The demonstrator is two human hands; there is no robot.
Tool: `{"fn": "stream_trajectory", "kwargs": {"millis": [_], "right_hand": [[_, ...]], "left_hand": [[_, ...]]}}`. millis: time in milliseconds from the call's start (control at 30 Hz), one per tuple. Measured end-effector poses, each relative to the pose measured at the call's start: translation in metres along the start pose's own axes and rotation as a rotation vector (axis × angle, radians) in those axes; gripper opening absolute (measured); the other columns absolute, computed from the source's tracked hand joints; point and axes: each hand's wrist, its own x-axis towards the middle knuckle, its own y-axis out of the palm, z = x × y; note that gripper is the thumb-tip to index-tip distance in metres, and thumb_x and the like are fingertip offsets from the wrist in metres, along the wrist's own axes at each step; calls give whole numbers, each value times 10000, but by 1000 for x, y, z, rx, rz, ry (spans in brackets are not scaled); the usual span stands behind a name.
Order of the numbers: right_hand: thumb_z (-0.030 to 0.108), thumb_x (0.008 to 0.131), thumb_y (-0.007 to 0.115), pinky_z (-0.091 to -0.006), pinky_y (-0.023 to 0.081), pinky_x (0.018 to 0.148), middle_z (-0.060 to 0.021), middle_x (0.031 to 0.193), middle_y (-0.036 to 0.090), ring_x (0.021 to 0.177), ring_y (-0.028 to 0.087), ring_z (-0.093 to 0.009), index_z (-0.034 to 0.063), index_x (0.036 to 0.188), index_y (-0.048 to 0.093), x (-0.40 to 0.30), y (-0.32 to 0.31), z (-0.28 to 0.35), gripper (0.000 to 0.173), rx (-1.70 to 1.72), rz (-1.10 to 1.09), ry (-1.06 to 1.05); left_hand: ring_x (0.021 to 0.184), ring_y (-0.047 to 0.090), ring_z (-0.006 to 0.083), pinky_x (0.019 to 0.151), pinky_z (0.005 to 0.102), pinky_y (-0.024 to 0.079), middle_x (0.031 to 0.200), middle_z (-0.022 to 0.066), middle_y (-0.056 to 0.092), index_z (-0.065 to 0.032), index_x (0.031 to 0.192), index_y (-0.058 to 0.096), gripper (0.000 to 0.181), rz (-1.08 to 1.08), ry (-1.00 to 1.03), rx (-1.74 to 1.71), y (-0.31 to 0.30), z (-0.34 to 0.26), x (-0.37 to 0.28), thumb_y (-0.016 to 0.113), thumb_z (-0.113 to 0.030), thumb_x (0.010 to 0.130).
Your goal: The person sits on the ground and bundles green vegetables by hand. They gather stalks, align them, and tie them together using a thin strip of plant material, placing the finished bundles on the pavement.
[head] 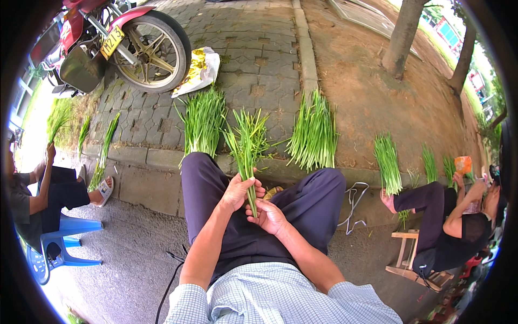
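A small bunch of long flat green leaves, likely garlic chives (243,156), rises from between my hands with its tips pointing away from me. My left hand (236,191) closes around its stems. Lower down, the fingers of my right hand (268,215) grip the cut ends. Just beyond the bunch lies a loose, partly yellowed scatter of leaves (261,131), partly hidden by it. A thick pile of chives (203,121) rests on the paving beyond my left knee. Another large pile (314,133), pale stems towards me, lies beyond my right knee.
A kerb (162,158) runs across before my knees. Ahead to the left stands a motorcycle (151,52) beside a crumpled plastic sack (200,71). A white strap (353,206) lies right of my leg. Seated people (30,194) (465,231) flank me, with more chives (387,164) at right.
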Motion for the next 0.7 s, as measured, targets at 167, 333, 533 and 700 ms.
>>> {"fn": "stream_trajectory", "kwargs": {"millis": [167, 333, 533, 700], "right_hand": [[204, 924, 560, -359, 570, 738, -81, 961, 655, 837, 663, -201, 33, 1096, 575, 0, 0, 0, 243, 29, 18, 18], [217, 919, 574, -368, 567, 745, -78, 968, 653, 855, 659, -197, 39, 1105, 573, 0, 3, 0, 258, -38, 29, 2], [229, 900, 607, -361, 561, 711, -49, 940, 647, 840, 637, -170, 47, 1104, 588, -1, 8, 2, 274, -177, -72, -44], [216, 885, 637, -281, 552, 650, -18, 860, 637, 736, 619, -115, 42, 1046, 623, -6, 12, 11, 237, -336, -124, -130]], "left_hand": [[752, 653, 253, 708, 391, 561, 846, 86, 609, -72, 1312, 405, 402, 20, 6, -7, -3, 0, 1, 527, -95, 930], [751, 655, 247, 706, 388, 563, 842, 83, 612, -71, 1299, 419, 383, 7, -1, 13, -4, -2, 2, 522, -101, 932], [765, 655, 258, 729, 395, 563, 854, 94, 614, -59, 1299, 416, 384, 34, 10, -42, -3, -7, 1, 520, -105, 932], [858, 656, 285, 819, 422, 539, 946, 123, 637, -74, 1322, 414, 406, 121, 15, -129, 1, -15, -4, 515, -83, 930]]}}
